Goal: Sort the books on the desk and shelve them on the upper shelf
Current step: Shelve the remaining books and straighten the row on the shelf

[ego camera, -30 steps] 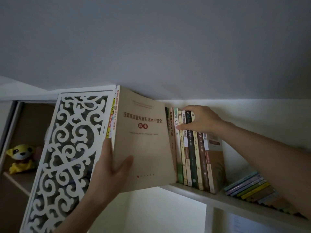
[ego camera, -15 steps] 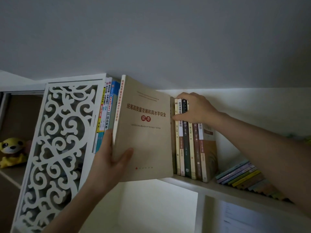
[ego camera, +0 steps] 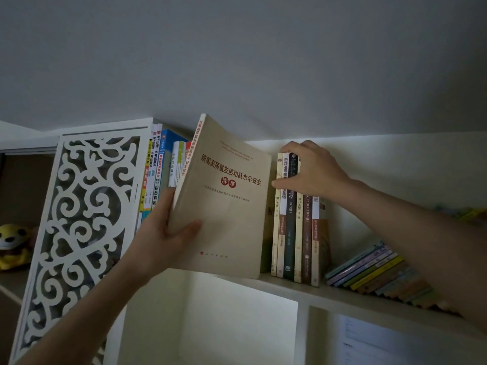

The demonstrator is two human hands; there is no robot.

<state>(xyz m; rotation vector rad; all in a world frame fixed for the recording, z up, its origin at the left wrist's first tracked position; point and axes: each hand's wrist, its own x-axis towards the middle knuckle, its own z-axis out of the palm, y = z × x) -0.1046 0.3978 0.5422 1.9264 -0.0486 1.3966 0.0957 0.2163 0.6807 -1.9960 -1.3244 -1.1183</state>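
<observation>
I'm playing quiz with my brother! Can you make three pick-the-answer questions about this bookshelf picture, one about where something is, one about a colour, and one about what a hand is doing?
1. Where is the yellow plush toy?
A. on a lower shelf at far left
B. on top of the upright books
C. in the right hand

2. What colour is the round badge on the big beige book?
A. green
B. red
C. blue

3. What is the left hand doing?
A. hanging free
B. pressing the carved white panel
C. gripping the beige book

Answers: 1 A, the toy sits beyond the carved white panel. 2 B, the badge under the title is red. 3 C, thumb on the cover, fingers behind.
</observation>
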